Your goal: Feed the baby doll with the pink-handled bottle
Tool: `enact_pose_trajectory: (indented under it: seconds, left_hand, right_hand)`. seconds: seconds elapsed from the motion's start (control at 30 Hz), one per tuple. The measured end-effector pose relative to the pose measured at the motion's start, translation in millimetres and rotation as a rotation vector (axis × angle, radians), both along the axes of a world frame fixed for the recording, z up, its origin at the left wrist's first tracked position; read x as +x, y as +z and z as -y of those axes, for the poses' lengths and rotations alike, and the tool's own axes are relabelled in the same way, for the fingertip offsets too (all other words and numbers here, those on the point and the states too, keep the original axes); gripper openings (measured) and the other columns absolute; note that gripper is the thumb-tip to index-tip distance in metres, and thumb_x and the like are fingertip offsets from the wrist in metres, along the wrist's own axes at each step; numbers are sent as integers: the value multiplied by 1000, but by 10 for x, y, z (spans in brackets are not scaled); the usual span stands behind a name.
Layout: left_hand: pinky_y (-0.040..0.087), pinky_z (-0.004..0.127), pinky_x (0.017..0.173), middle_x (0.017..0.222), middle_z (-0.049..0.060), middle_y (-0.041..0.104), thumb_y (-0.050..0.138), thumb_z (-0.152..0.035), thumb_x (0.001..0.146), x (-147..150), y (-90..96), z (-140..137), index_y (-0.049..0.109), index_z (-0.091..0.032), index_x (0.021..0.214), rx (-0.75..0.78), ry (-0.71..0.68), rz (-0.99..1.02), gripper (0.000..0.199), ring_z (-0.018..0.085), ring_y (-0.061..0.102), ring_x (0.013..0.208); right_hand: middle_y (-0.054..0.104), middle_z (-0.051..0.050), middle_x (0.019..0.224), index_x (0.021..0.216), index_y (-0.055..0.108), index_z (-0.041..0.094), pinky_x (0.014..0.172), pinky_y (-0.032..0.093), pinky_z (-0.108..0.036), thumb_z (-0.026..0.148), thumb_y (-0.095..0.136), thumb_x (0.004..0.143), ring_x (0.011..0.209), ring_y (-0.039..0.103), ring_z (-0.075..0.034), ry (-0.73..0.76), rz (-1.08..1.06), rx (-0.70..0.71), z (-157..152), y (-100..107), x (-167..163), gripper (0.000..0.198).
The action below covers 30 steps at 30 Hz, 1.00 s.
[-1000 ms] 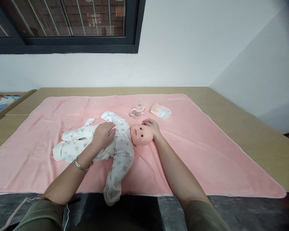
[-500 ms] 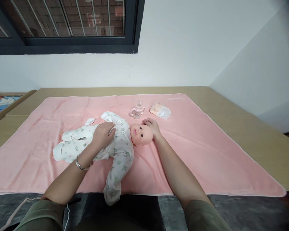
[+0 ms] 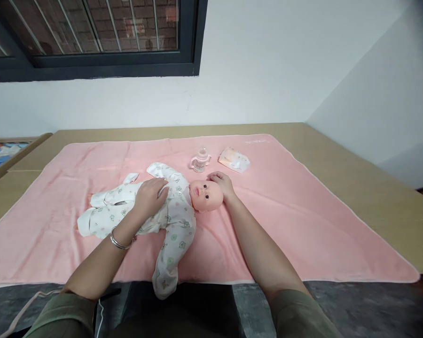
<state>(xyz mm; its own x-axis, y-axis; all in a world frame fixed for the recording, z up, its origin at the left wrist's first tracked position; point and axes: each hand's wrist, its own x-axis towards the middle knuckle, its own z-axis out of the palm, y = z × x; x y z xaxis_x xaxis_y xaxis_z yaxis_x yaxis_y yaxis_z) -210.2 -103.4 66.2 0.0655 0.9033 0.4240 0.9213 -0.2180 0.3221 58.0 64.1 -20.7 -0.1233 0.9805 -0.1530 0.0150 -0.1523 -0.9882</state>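
A baby doll (image 3: 206,196) lies on its back on a pink blanket (image 3: 285,225), head to the right and feet to the left. It wears a white printed sleepsuit (image 3: 178,230), one sleeve of which hangs over the near edge. My left hand (image 3: 151,197) rests flat on the doll's chest and belly, fingers stretched out. At the crown of the doll's head lies my right hand (image 3: 223,184), its fingers loosely curved along the far side and apart. Neither hand grips anything.
Beyond the doll's head stand a pink two-handled baby bottle (image 3: 200,161) and a white and peach soft packet (image 3: 234,159). The wooden table (image 3: 366,188) meets a white wall with a dark-framed window (image 3: 109,61). A wooden-edged bin (image 3: 7,155) holds blue and white cloth at left.
The camera view has shifted very slightly. Both hands and the doll stay where they were.
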Motion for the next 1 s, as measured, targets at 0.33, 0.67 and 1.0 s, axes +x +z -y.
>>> enact_pose_trajectory:
  seconds: [0.33, 0.67, 1.0]
  left_hand:
    - [52, 52, 108, 128, 9, 73, 43, -37, 104, 6, 0, -2, 76, -13, 119, 16, 4, -13, 43, 31, 67, 125]
    - [52, 51, 108, 126, 9, 74, 43, -37, 104, 11, 2, 2, 75, -16, 117, 22, 7, -13, 41, 30, 67, 125]
    - [52, 52, 109, 129, 10, 73, 43, -38, 104, 13, 5, 1, 75, -13, 119, 20, 3, -7, 44, 32, 67, 126]
  right_hand:
    - [70, -7, 88, 89, 69, 17, 72, 48, -33, 46, 58, 56, 80, 62, -20, 0, 0, 0, 20, 30, -2, 46]
    - [70, -7, 88, 89, 69, 17, 71, 47, -33, 46, 58, 56, 80, 61, -21, 0, 15, 11, 11, 22, 0, 45]
    - [70, -6, 88, 90, 70, 17, 73, 48, -33, 45, 58, 59, 82, 62, -21, 4, 19, 27, 0, -29, 18, 43]
